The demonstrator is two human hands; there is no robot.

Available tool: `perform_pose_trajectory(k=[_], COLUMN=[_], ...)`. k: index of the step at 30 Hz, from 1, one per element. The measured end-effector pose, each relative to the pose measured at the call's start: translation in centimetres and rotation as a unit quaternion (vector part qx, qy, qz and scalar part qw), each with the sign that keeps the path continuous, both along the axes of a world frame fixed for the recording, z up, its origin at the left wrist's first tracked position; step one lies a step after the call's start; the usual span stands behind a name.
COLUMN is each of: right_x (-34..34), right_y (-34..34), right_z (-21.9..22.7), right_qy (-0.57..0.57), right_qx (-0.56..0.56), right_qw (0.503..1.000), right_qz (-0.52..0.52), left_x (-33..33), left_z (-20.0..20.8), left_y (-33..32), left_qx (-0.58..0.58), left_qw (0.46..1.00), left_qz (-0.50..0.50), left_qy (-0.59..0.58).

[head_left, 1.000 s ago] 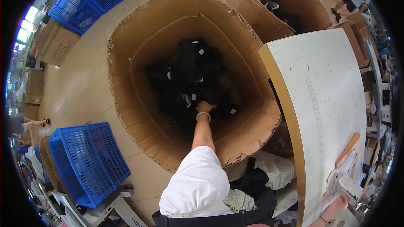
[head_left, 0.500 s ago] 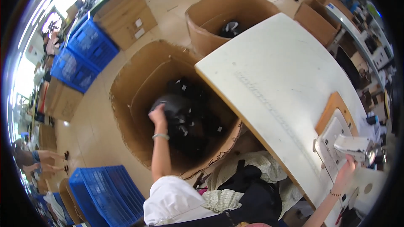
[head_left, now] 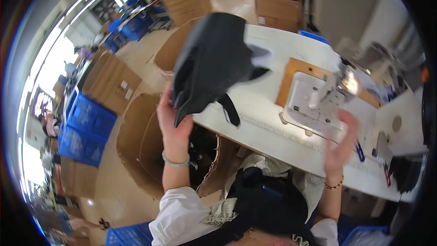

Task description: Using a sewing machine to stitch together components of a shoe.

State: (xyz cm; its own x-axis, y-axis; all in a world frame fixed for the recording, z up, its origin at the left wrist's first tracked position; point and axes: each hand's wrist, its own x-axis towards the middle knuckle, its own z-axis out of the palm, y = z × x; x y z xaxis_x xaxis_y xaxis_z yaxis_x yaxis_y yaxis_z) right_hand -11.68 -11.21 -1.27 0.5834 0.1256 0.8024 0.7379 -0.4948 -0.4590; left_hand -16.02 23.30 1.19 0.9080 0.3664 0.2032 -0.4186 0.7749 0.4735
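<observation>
My left hand grips the lower left edge of a black fabric piece, perhaps a sewn bag part. The piece is raised over the near left part of the white worktable, with a black strap and a pale grey flap hanging off it. My right hand, somewhat blurred, is held over the table with its fingers apart and nothing in them. Just beyond it is a sewing machine, its lamp lit, on a pale plate edged by a wooden board.
Below my left forearm stands a big cardboard box with black pieces inside. Another carton is behind it. Blue crates stand at the left. On the white table lies a blue-handled tool near my right hand.
My left hand has risen out of the cardboard box with the black fabric piece, bringing it over the table. My right hand has come off the sewing machine. The view has turned right.
</observation>
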Motion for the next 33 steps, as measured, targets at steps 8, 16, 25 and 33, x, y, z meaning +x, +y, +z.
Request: perform_pose_trajectory(k=[8,16,25,33], right_x=[2.8,4.4,4.4,6.9], right_y=[5.4,7.8,9.6,8.0], right_z=[0.7,0.3,0.6,3.3], right_qy=[0.029,0.055,0.069,0.074], right_qx=[-0.169,-0.159,-0.154,-0.128], right_qw=[0.984,0.984,0.986,0.987], right_qz=[0.052,0.06,-0.005,0.056], left_x=[4.6,3.8,4.0,5.4], left_z=[-4.6,-3.1,-2.7,2.9], left_y=[-8.2,-7.5,-6.7,-8.5], left_qx=[-0.048,-0.116,0.365,0.776], left_qw=[0.98,0.964,0.908,0.513], left_qz=[-0.16,-0.223,-0.199,0.334], left_qy=[0.111,0.082,-0.043,-0.152])
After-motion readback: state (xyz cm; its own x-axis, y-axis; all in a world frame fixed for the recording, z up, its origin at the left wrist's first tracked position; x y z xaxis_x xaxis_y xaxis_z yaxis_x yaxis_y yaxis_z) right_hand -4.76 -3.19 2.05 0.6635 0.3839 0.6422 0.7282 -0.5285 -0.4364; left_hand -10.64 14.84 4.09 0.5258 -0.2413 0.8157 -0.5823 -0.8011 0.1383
